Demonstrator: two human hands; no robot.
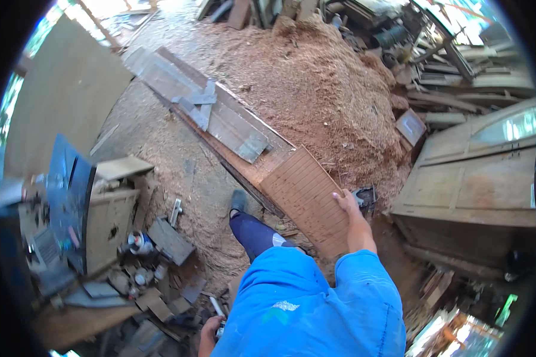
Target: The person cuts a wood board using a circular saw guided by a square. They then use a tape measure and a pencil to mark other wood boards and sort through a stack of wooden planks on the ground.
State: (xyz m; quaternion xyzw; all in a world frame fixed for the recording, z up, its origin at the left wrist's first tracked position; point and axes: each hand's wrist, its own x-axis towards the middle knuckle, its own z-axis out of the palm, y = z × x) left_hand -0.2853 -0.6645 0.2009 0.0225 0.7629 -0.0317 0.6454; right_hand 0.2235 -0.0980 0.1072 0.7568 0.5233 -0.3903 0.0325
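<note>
My right hand (349,209) grips the right edge of a brown wooden panel (307,199) marked with many close parallel lines. The panel's far end lies over the near end of a long plank bench (268,166); its near end reaches towards my body. Low at the left of my blue shirt, my left hand (209,331) is partly hidden, its fingers closed round something small. A white stick-like piece (217,306) shows just above it; I cannot tell whether it is held. Flat grey crossed pieces (202,104) lie on a long grey board (226,128) along the bench.
A big sawdust heap (321,89) rises beyond the bench. At the right stands a wooden cabinet-like piece (470,178), with stacked timber (464,89) behind. Offcuts (161,303), a can (139,242) and a blue panel (65,190) crowd the left. A large board (59,95) leans far left.
</note>
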